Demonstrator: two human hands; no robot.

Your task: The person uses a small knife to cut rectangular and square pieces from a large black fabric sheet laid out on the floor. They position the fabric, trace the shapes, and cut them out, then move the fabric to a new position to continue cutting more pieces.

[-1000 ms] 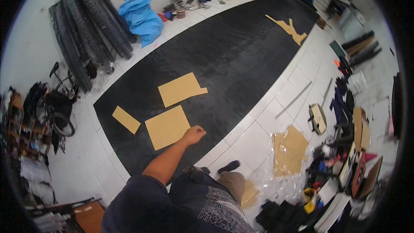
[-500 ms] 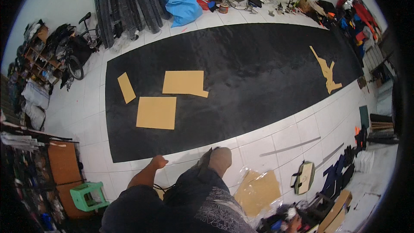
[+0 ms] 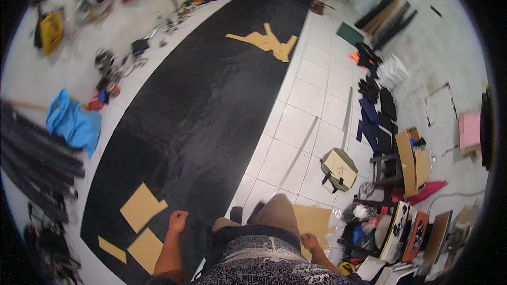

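My left hand [image 3: 178, 221] hangs above the near part of a long black sheet [image 3: 195, 105] on the floor, fingers curled and nothing seen in them. Close to it, on the sheet, lie a notched tan piece [image 3: 140, 208], a tan rectangular piece [image 3: 146, 250] and a narrow tan strip [image 3: 112, 249]. Beside my right thigh is my right hand [image 3: 309, 241], its fingers curled in with nothing visible in them. Below it, tan sheets [image 3: 312, 221] in clear plastic rest on the tiles. Irregular tan offcuts [image 3: 272, 46] lie at the sheet's far end.
White tiles [image 3: 269, 153] run along the right, with long thin strips and a green-and-cream bag [image 3: 339, 170] on them. Boxes and clutter [image 3: 409, 161] line the right wall. A blue sack [image 3: 74, 121] and dark rolls [image 3: 37, 153] stand at left.
My view has turned to the right, along the sheet's length. My body now stands at its near end, and my right hand has come into plain view. The tan pieces keep their arrangement.
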